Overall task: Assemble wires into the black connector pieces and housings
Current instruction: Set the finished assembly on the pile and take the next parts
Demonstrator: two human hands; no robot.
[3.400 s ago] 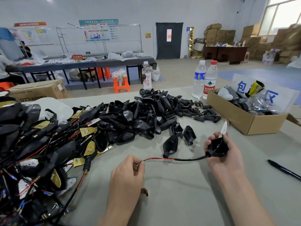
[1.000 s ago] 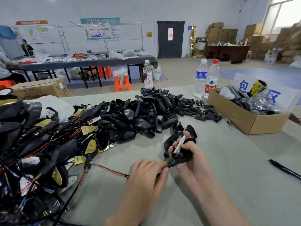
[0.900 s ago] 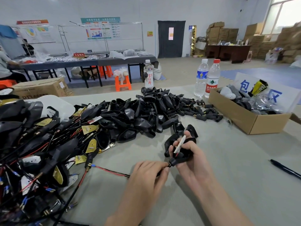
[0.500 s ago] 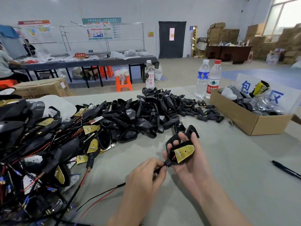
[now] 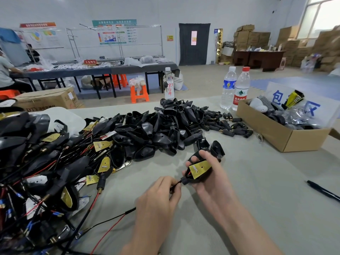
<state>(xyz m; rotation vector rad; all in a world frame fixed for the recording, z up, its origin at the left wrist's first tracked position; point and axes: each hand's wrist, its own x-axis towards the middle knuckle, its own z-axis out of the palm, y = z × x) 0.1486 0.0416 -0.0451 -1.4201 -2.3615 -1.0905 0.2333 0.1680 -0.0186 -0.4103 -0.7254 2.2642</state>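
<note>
The left hand's (image 5: 158,199) fingers (image 5: 170,184) pinch the red-and-black wire (image 5: 114,219) just where it enters the black housing (image 5: 184,181). The right hand (image 5: 211,183) curls its fingers (image 5: 208,155) round that housing, gold plate (image 5: 198,168) facing up. Loose housings (image 5: 156,129) pile at twelve o'clock, and wired assemblies (image 5: 46,162) crowd nine o'clock. Bare tabletop (image 5: 257,208) spreads from three to five o'clock, edged by a pen (image 5: 322,192) and, at two o'clock, a cardboard box (image 5: 281,138).

A black housing (image 5: 184,181) holding a gold board (image 5: 199,169) is gripped by the right hand (image 5: 211,183); its wire (image 5: 131,210) is pinched by the left hand (image 5: 158,201). Empty housings (image 5: 161,129) are piled at twelve o'clock.
</note>
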